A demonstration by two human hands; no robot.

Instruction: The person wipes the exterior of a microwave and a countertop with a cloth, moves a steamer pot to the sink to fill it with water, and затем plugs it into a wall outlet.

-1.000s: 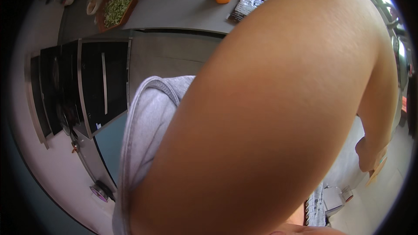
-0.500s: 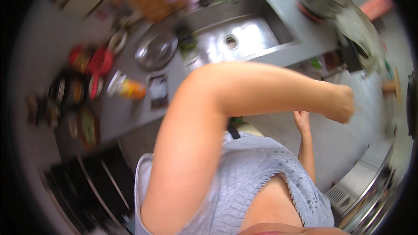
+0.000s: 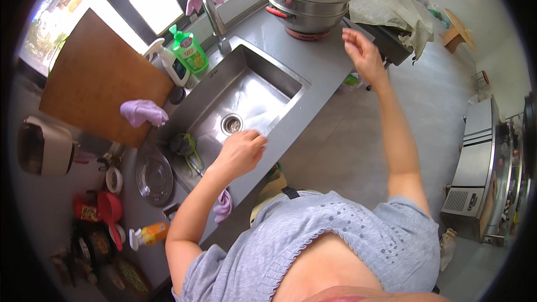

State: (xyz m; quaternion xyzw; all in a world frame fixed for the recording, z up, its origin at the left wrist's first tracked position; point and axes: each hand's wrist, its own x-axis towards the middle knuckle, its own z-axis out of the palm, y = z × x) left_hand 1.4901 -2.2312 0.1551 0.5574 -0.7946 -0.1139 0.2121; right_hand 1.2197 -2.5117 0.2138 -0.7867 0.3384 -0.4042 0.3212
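Note:
Over the front edge of the steel sink [image 3: 263,56], my left hand [image 3: 241,154] hangs with its fingers curled in, and nothing shows in it. My right hand [image 3: 363,56] is raised beyond the counter's front edge, fingers loosely bent and apart, holding nothing. Nearest to it is a lidded steel steamer pot [image 3: 307,3] with red handles, a little to its left and not touched. In the sink's left end lie a dark scrubber and a green-handled tool [image 3: 192,151]. A purple cloth [image 3: 224,206] hangs at the counter edge below my left forearm.
Behind the sink stand a faucet [image 3: 215,22], a green soap bottle [image 3: 189,50] and a white spray bottle [image 3: 168,61]. A wooden board [image 3: 95,78] leans at the left. Glass lid [image 3: 154,176], orange spray bottle [image 3: 151,234] and red pan [image 3: 110,208] lie further left.
My left arm has swung back from across my body to the sink's front edge. My right hand has risen from low at my side toward the pot. The view has turned.

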